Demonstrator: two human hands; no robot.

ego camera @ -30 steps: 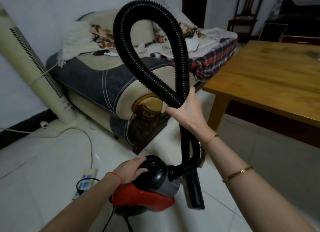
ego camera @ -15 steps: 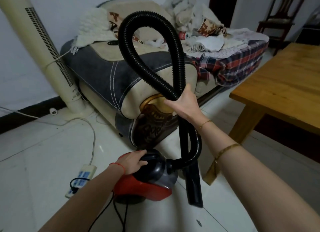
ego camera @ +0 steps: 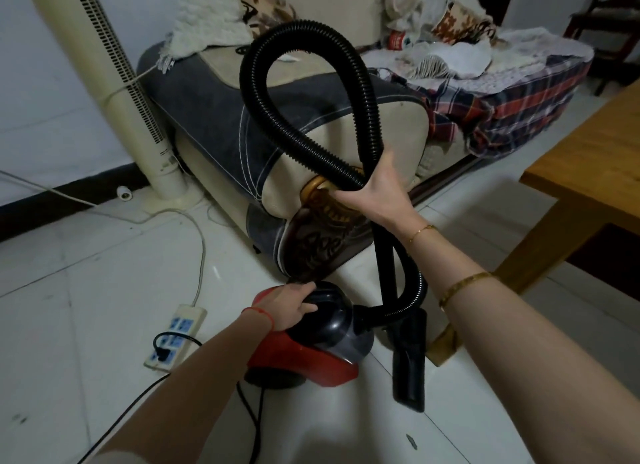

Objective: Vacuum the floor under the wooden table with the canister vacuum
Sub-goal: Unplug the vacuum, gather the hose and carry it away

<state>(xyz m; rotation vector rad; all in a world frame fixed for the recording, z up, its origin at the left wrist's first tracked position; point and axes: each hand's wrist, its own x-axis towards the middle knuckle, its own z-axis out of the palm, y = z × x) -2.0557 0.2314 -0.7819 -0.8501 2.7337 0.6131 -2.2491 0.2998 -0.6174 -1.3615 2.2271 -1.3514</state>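
A red and black canister vacuum [ego camera: 311, 356] sits on the white tiled floor in front of me. My left hand [ego camera: 291, 307] grips the black handle on top of it. A ribbed black hose [ego camera: 304, 82] loops high up from the canister. My right hand [ego camera: 377, 190] holds the hose and the black wand where they cross. The wand runs down to a black nozzle [ego camera: 408, 366] resting on the floor just right of the canister. The wooden table [ego camera: 588, 158] stands at the right, its leg [ego camera: 512, 276] partly hidden behind my right forearm.
A sofa [ego camera: 311, 124] piled with blankets and clothes stands right behind the vacuum. A cream tower fan [ego camera: 114, 93] leans at the left wall. A white power strip [ego camera: 176, 335] with a black plug and cords lies on the floor at the left.
The view has swung left and down, so the table has slid toward the right edge. Both hands keep their holds; the vacuum and nozzle stay on the floor.
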